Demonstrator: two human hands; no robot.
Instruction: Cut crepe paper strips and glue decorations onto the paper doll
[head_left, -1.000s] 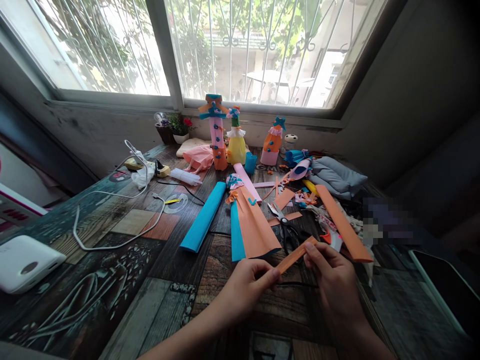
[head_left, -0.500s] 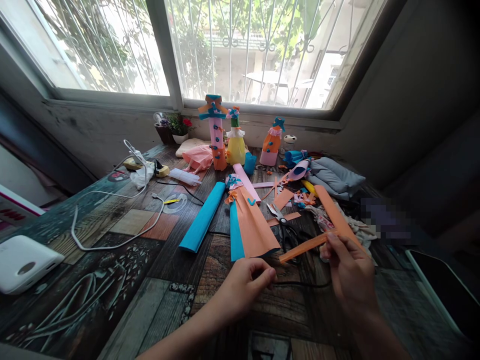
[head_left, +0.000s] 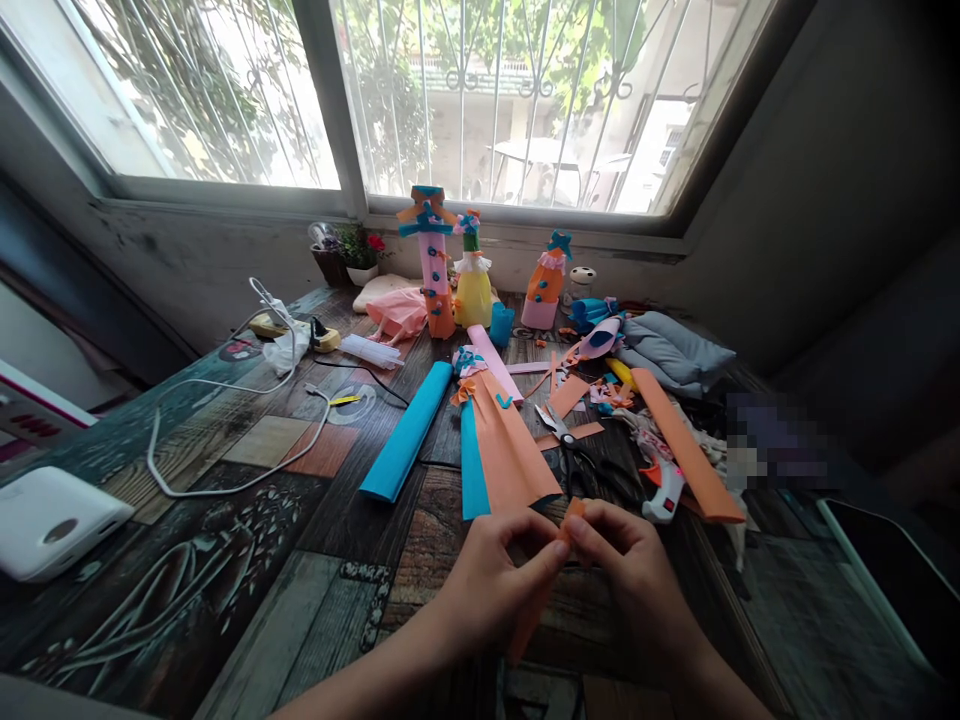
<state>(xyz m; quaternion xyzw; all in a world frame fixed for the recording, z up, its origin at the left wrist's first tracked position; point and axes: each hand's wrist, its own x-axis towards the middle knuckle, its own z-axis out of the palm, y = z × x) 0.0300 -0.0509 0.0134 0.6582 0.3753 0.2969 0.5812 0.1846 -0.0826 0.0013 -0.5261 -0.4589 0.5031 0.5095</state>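
An orange paper strip is pinched at its top end between both hands, which are pressed close together just above the near edge of the table. The left hand has thumb and forefinger closed on the strip from the left, the right hand closes on the same spot from the right — fingertips nearly touching. From that shared grip the strip's long axis runs down and slightly left, toward the person, so most of its length hangs below the fingers and partly behind the left hand. Neither hand is really nearer; the pinch point sits between them.

Just beyond the knuckles lie the scissors and a glue gun, with a flat orange-and-blue paper piece near the left hand. A rolled blue sheet lies further left. The right side is crowded with scraps and a long orange band; open table is found to the left and near, where only a white cable loops.
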